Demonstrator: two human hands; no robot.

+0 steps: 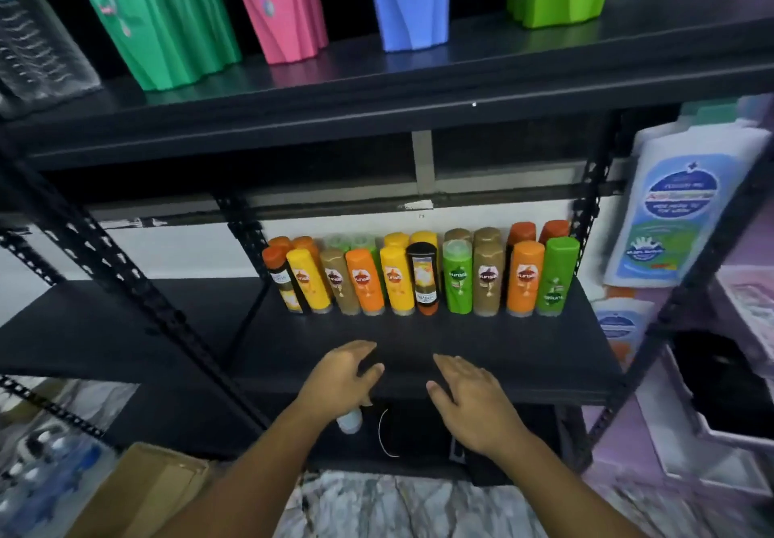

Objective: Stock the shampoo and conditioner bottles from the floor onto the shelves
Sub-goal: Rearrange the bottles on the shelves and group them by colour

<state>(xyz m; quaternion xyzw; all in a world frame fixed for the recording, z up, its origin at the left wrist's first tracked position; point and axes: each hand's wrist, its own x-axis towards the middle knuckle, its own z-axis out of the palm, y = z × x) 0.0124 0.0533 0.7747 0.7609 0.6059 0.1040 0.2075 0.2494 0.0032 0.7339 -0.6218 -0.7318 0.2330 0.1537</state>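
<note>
1. Marble-patterned floor point(398, 508), brown cardboard box point(142, 495) at left; no shampoo bottles visible on this patch of floor.
2. Right hand point(469, 399): fingers released, spread flat over the front lip of the black metal shelf point(502, 340).
3. Left hand point(339, 376): fingers curled. A small white-capped object point(349, 421) shows beneath it; cannot tell whether it is grasped.
4. Small coloured plastic shampoo and conditioner bottles point(423, 278) stand upright in two rows at the shelf's rear, labels outward. Judged: pushed back to leave front space for further stock.
5. Oversized display bottles point(280, 5) occupy the shelf above.
</note>
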